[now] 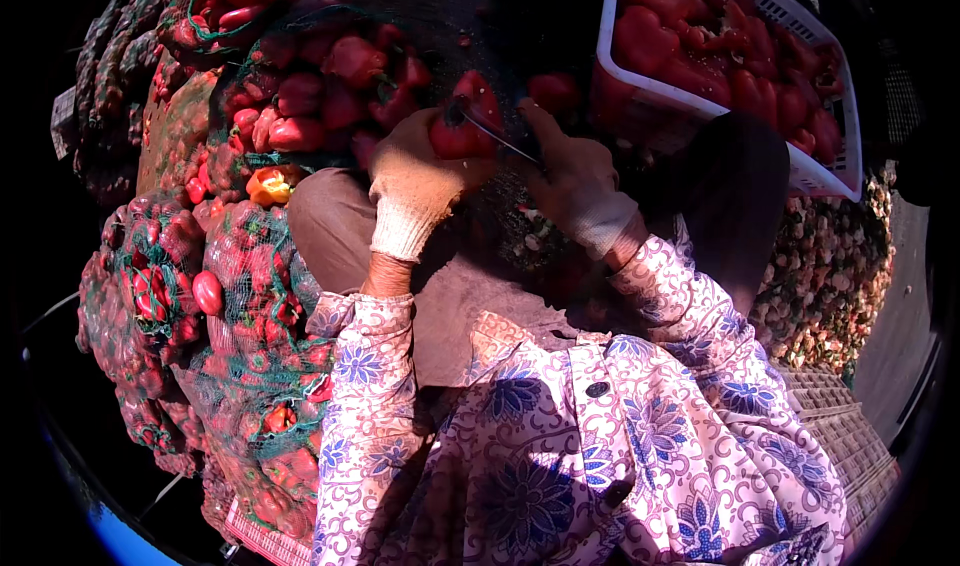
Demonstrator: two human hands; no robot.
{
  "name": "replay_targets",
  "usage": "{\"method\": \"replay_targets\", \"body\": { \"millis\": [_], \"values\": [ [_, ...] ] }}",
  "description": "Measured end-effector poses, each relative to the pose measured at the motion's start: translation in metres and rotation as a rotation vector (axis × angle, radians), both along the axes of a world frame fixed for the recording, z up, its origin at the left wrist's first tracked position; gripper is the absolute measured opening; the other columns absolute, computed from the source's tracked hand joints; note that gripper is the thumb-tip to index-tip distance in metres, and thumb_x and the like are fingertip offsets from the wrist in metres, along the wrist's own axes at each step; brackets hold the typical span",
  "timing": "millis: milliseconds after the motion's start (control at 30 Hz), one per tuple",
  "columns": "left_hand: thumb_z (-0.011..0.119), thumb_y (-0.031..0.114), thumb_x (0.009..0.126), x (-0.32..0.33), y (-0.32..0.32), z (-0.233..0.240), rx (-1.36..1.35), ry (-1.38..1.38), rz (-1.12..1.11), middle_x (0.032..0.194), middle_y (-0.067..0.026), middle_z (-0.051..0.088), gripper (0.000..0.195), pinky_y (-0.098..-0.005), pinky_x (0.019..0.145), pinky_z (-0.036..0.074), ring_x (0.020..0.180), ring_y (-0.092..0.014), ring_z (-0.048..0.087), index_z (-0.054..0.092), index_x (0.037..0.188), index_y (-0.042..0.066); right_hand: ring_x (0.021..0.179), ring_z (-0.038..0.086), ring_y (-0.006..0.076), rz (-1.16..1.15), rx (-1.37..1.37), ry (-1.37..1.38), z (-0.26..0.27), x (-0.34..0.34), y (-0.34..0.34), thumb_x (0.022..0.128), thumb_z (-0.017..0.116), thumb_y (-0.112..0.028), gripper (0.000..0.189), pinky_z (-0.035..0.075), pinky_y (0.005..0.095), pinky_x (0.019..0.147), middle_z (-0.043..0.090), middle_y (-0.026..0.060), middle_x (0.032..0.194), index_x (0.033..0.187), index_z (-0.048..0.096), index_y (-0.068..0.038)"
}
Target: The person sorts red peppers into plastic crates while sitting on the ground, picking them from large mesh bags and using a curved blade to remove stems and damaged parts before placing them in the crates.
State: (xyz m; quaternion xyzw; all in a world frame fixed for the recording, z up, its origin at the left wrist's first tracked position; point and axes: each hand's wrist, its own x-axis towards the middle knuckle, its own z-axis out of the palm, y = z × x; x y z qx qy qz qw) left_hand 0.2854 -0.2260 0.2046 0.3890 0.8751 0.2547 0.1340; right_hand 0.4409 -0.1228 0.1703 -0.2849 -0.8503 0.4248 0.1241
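Observation:
My left hand (416,172), in a stained knit work glove, grips a red bell pepper (459,144) in front of my lap. The stem end of the pepper faces up, with a dark spot around it. My right hand (577,180), gloved as well, holds a thin-bladed knife (504,140). Its blade reaches across to the stem end of the pepper; whether the tip is inside the flesh I cannot tell. The handle is mostly hidden by my fingers and shadow. Another red pepper (553,92) lies in shadow just beyond my right hand.
A white plastic crate (664,90) of opened red peppers stands at the upper right. An open green mesh bag (259,162) spills peppers left of my hands. Filled mesh bags (247,258) pile up at left, near a cut orange pepper (271,185). Pepper cores (821,281) heap at right.

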Motion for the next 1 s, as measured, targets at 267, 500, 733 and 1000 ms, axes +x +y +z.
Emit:
{"method": "replay_targets", "body": {
  "millis": [267, 500, 733, 1000],
  "values": [
    [0.076, 0.039, 0.064, 0.010, 0.038, 0.001, -0.505, -0.014, -0.083, 0.095, -0.0170, 0.072, 0.045, -0.0426, 0.080, 0.056, 0.093, -0.037, 0.069, 0.075, 0.097, 0.009, 0.069, 0.069, 0.0371, 0.066, 0.248, -0.126, -0.055, -0.013, -0.002, 0.086, 0.061, -0.017, 0.060, 0.052, 0.0488, 0.057, 0.067, 0.0188, 0.075, 0.140, 0.038, -0.003],
    [0.080, 0.037, 0.055, -0.002, 0.045, -0.029, -0.760, -0.046, -0.183, 0.090, -0.0215, 0.071, 0.047, -0.0404, 0.077, 0.057, 0.088, -0.036, 0.070, 0.073, 0.083, 0.000, 0.078, 0.070, 0.0399, 0.061, 0.114, -0.372, -0.086, -0.029, 0.009, 0.087, 0.049, -0.005, 0.049, 0.054, 0.0481, 0.064, 0.068, 0.0244, 0.087, 0.135, 0.041, -0.004],
    [0.085, 0.028, 0.055, -0.006, 0.033, -0.038, -0.407, -0.366, -0.121, 0.081, -0.0183, 0.071, 0.047, -0.0355, 0.073, 0.057, 0.077, -0.028, 0.071, 0.073, 0.091, -0.001, 0.112, 0.063, 0.0339, -0.149, -0.396, -0.359, -0.231, -0.013, 0.044, 0.097, 0.052, -0.032, 0.036, 0.052, 0.0482, 0.086, 0.067, 0.0170, 0.116, 0.116, 0.067, -0.006],
    [0.082, 0.006, 0.067, 0.018, 0.011, -0.049, 0.440, -1.071, 0.362, 0.098, -0.0079, 0.071, 0.044, -0.0332, 0.075, 0.056, 0.083, -0.020, 0.068, 0.068, 0.109, 0.000, 0.077, 0.068, 0.0270, -0.214, -0.785, 0.098, -0.062, -0.002, 0.030, 0.089, 0.058, -0.026, 0.031, 0.052, 0.0408, 0.070, 0.069, 0.0181, 0.084, 0.105, 0.066, 0.000]
  ]
}}
